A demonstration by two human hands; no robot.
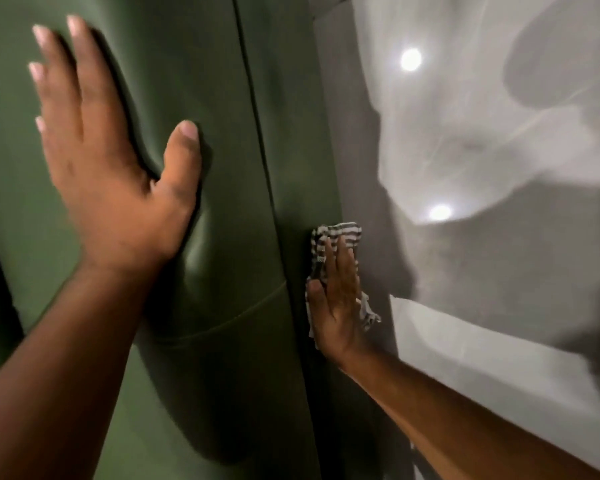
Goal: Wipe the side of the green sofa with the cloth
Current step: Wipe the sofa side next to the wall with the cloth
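The green sofa [222, 98] fills the left half of the head view, its smooth padded surface dented under my left hand [115, 174], which lies flat on it with fingers spread and holds nothing. At the sofa's right-hand side, my right hand [336, 306] presses a striped black-and-white cloth [333, 235] flat against the dark green side panel. The cloth sticks out above my fingertips and below my palm. Most of it is hidden under the hand.
A glossy grey tiled floor [482, 150] lies to the right of the sofa, reflecting two round ceiling lights [410, 59] and dark shadows. A tile joint runs across the floor at the lower right.
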